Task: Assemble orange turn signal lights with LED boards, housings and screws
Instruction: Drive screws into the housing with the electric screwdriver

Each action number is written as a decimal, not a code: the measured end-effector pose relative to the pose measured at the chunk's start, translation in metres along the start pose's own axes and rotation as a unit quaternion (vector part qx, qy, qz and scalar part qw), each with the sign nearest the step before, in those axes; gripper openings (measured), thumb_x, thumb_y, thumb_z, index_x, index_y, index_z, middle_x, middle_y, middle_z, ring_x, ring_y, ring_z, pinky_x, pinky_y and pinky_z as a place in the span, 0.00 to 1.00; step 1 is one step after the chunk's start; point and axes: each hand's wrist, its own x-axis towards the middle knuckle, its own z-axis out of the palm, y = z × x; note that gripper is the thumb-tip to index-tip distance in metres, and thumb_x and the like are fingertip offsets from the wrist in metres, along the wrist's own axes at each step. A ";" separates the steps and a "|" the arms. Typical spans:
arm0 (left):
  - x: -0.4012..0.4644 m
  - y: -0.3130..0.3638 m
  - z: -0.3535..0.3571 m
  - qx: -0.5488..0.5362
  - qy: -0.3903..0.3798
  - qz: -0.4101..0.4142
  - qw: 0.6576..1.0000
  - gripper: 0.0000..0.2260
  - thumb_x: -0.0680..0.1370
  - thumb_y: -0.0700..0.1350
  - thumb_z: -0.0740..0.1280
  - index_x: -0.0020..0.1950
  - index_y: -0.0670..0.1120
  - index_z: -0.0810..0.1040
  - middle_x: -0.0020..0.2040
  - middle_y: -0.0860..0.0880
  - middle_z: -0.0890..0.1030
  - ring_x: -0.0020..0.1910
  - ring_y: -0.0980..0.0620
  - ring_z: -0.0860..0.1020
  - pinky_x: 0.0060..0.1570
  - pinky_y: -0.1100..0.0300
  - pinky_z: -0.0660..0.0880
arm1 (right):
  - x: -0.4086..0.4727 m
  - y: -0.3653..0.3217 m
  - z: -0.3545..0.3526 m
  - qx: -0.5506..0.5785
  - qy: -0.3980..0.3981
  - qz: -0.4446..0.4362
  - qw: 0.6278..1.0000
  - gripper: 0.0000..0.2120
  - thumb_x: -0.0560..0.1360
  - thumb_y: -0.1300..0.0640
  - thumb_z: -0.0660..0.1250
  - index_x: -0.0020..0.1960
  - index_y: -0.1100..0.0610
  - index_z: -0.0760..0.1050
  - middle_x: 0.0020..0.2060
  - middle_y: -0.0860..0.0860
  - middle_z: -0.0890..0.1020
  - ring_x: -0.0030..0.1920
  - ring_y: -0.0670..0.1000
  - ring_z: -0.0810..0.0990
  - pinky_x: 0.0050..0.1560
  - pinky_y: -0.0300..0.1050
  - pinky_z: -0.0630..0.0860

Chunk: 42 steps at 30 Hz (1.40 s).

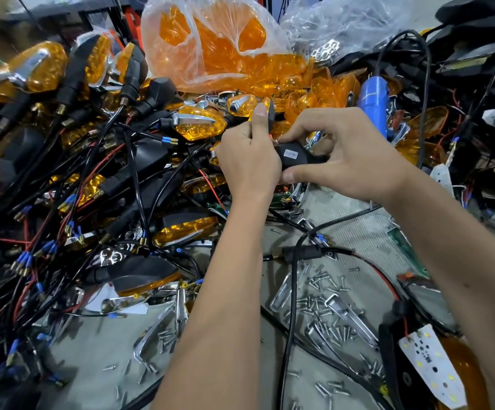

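Cluttered grey workbench [116,350], heaped with parts. At centre, fingertips of both hands curled round one black housing [292,156] bearing a small label, held above the bench. Left hand [249,155] gripping its left end, thumb raised; right hand [344,155] pinching its right end. Loose screws [323,306] scattered below. White LED board [431,365] lower right. Finished orange lights [42,69] piled left; bag of orange lenses [219,48] behind.

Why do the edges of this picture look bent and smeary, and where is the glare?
Head view: the wide-angle lens bows the edges, stretching both forearms; the top left corner is smeared. Glare sits on the clear plastic bag of orange lenses and on the chrome trim pieces. The left hand, right hand and black housing between them are sharp.
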 end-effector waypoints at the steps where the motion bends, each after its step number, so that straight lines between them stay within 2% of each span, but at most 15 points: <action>1: 0.000 0.000 0.000 -0.005 -0.002 -0.002 1.000 0.29 0.86 0.53 0.62 0.34 0.31 0.74 0.26 0.48 0.70 0.27 0.54 0.65 0.31 0.59 0.62 | 0.000 0.000 0.000 0.004 0.001 0.002 1.000 0.17 0.69 0.56 0.83 0.54 0.57 0.83 0.47 0.53 0.83 0.42 0.44 0.82 0.42 0.43 0.80; 3: 0.001 0.000 -0.001 -0.012 0.003 0.002 1.000 0.29 0.86 0.53 0.62 0.34 0.31 0.75 0.24 0.52 0.68 0.26 0.55 0.65 0.30 0.60 0.62 | 0.000 0.001 0.000 0.018 -0.008 0.013 1.000 0.18 0.69 0.54 0.83 0.56 0.56 0.82 0.48 0.52 0.84 0.41 0.42 0.82 0.40 0.38 0.79; 5: 0.001 -0.004 0.000 -0.013 0.000 0.015 1.000 0.29 0.86 0.54 0.63 0.35 0.31 0.75 0.25 0.48 0.69 0.26 0.55 0.64 0.32 0.58 0.63 | -0.001 0.003 0.001 0.015 -0.021 0.030 0.999 0.18 0.71 0.51 0.81 0.57 0.54 0.81 0.47 0.48 0.84 0.38 0.37 0.81 0.38 0.30 0.74; 8: 0.003 -0.005 -0.001 -0.030 -0.008 0.025 0.999 0.29 0.85 0.55 0.63 0.34 0.33 0.74 0.26 0.45 0.71 0.28 0.53 0.67 0.35 0.54 0.66 | -0.001 0.006 0.001 -0.003 -0.034 0.045 0.998 0.15 0.75 0.50 0.77 0.59 0.53 0.82 0.44 0.41 0.84 0.37 0.36 0.79 0.39 0.30 0.71; 10: 0.004 -0.006 -0.002 -0.060 -0.037 0.006 0.998 0.29 0.84 0.57 0.63 0.33 0.36 0.76 0.27 0.49 0.73 0.28 0.54 0.69 0.35 0.57 0.68 | -0.002 0.008 0.000 -0.001 -0.031 0.053 0.998 0.13 0.77 0.52 0.76 0.59 0.54 0.82 0.38 0.35 0.82 0.33 0.37 0.78 0.36 0.28 0.69; 12: 0.006 -0.007 -0.006 -0.100 -0.100 -0.037 0.989 0.26 0.84 0.60 0.63 0.35 0.43 0.82 0.31 0.51 0.81 0.34 0.55 0.78 0.42 0.61 0.75 | -0.004 0.012 -0.002 0.000 0.000 0.055 0.999 0.11 0.77 0.54 0.76 0.58 0.57 0.82 0.35 0.36 0.80 0.31 0.36 0.76 0.34 0.27 0.68; 15: 0.007 -0.010 -0.010 -0.196 -0.187 -0.117 0.955 0.13 0.79 0.55 0.72 0.47 0.46 0.88 0.45 0.46 0.86 0.47 0.48 0.81 0.61 0.43 0.80 | -0.006 0.014 -0.007 -0.001 0.062 0.068 0.996 0.12 0.78 0.53 0.74 0.60 0.56 0.83 0.46 0.45 0.83 0.40 0.39 0.79 0.43 0.39 0.75; 18: 0.006 -0.010 -0.009 -0.255 -0.198 -0.175 0.930 0.12 0.79 0.45 0.74 0.58 0.38 0.85 0.52 0.40 0.84 0.49 0.44 0.79 0.56 0.45 0.81 | -0.006 0.014 -0.008 -0.009 0.078 0.072 0.994 0.12 0.78 0.52 0.74 0.60 0.54 0.84 0.48 0.46 0.83 0.50 0.49 0.81 0.54 0.52 0.78; 21: 0.005 -0.007 -0.007 -0.290 -0.205 -0.207 0.912 0.06 0.79 0.39 0.73 0.54 0.39 0.85 0.49 0.40 0.85 0.46 0.45 0.82 0.52 0.49 0.82 | -0.008 0.015 -0.008 -0.010 0.072 0.048 0.996 0.11 0.76 0.53 0.76 0.58 0.52 0.85 0.43 0.45 0.79 0.45 0.48 0.77 0.47 0.46 0.74; 24: 0.007 -0.007 -0.010 -0.293 -0.211 -0.192 0.913 0.03 0.78 0.35 0.72 0.49 0.42 0.85 0.45 0.43 0.85 0.43 0.47 0.83 0.49 0.50 0.81 | -0.009 0.018 -0.009 0.008 0.079 0.042 0.996 0.15 0.73 0.52 0.80 0.58 0.52 0.86 0.42 0.48 0.79 0.42 0.48 0.76 0.45 0.38 0.71; 26: 0.008 -0.008 -0.013 -0.290 -0.219 -0.164 0.917 0.06 0.78 0.33 0.71 0.49 0.42 0.85 0.45 0.43 0.85 0.43 0.48 0.84 0.45 0.54 0.82 | -0.010 0.020 -0.009 0.043 0.090 0.042 0.994 0.18 0.70 0.53 0.82 0.58 0.52 0.86 0.44 0.52 0.81 0.41 0.51 0.78 0.44 0.41 0.73; 29: 0.008 -0.009 -0.016 -0.293 -0.232 -0.116 0.920 0.08 0.77 0.30 0.71 0.50 0.42 0.84 0.45 0.45 0.85 0.43 0.51 0.84 0.42 0.61 0.80 | -0.008 0.022 -0.011 0.078 0.087 0.039 0.992 0.19 0.69 0.54 0.83 0.57 0.49 0.84 0.49 0.46 0.84 0.48 0.47 0.84 0.51 0.44 0.80; 32: 0.008 -0.012 -0.018 -0.283 -0.244 -0.065 0.925 0.09 0.76 0.30 0.71 0.52 0.42 0.84 0.46 0.49 0.86 0.45 0.54 0.83 0.44 0.63 0.78 | -0.008 0.021 -0.011 0.094 0.073 0.035 0.992 0.16 0.71 0.51 0.81 0.57 0.49 0.82 0.50 0.44 0.85 0.44 0.49 0.87 0.45 0.41 0.83; 37: 0.006 -0.011 -0.017 -0.303 -0.251 -0.063 0.917 0.11 0.77 0.28 0.70 0.56 0.39 0.83 0.54 0.44 0.85 0.55 0.51 0.83 0.58 0.55 0.79 | -0.008 0.020 -0.007 0.101 0.103 0.033 0.989 0.12 0.73 0.55 0.80 0.54 0.52 0.83 0.47 0.46 0.85 0.41 0.45 0.84 0.42 0.37 0.79; 42: 0.005 -0.015 -0.017 -0.274 -0.215 -0.061 0.936 0.09 0.76 0.31 0.74 0.53 0.42 0.84 0.53 0.43 0.85 0.54 0.43 0.80 0.63 0.41 0.77 | -0.009 0.019 -0.004 0.071 0.122 0.035 0.989 0.14 0.72 0.54 0.81 0.55 0.55 0.83 0.50 0.48 0.85 0.46 0.47 0.84 0.47 0.41 0.80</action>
